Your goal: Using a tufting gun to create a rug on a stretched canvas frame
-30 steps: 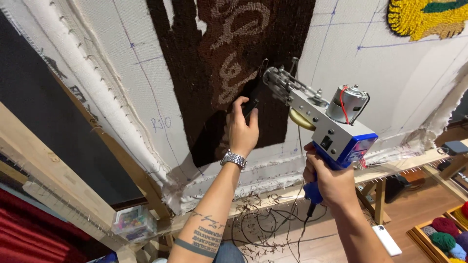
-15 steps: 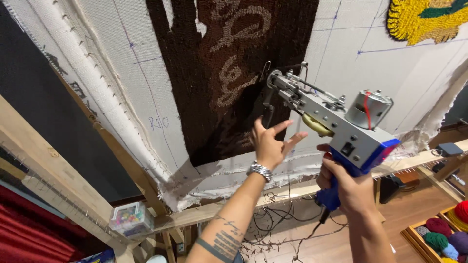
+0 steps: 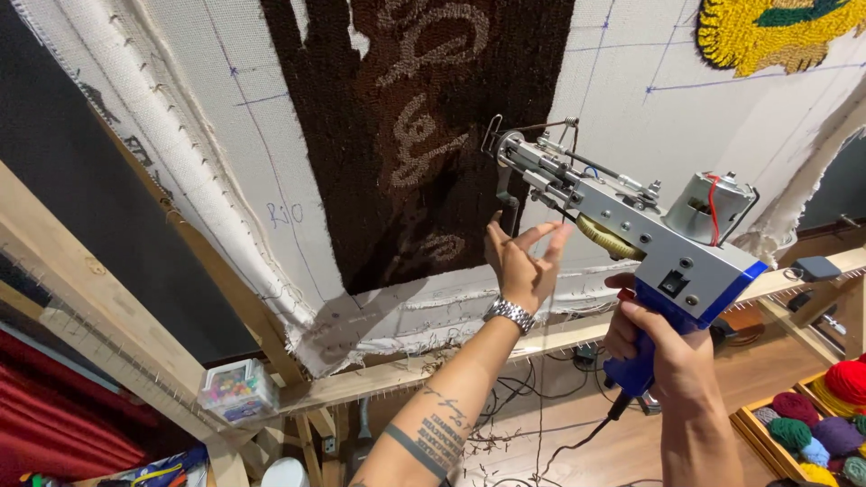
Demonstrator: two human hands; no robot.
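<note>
- We've got the tufting gun (image 3: 622,225) at centre right of the frame, nose tipped toward the cloth but not touching it.
- Our right hand (image 3: 663,347) is clenched on the blue handle, lower right.
- Our left hand (image 3: 523,261) sits open at centre, fingers spread just under the gun's front handle, grasping nothing.
- On the stretched backing cloth (image 3: 225,171), the dark brown tufted panel (image 3: 415,135) with tan lettering looks mostly filled.
- White cloth around it shows bare, with blue guide lines, so we judge plenty of tufting is left.
- Yarn balls (image 3: 825,419) wait at lower right.
</note>
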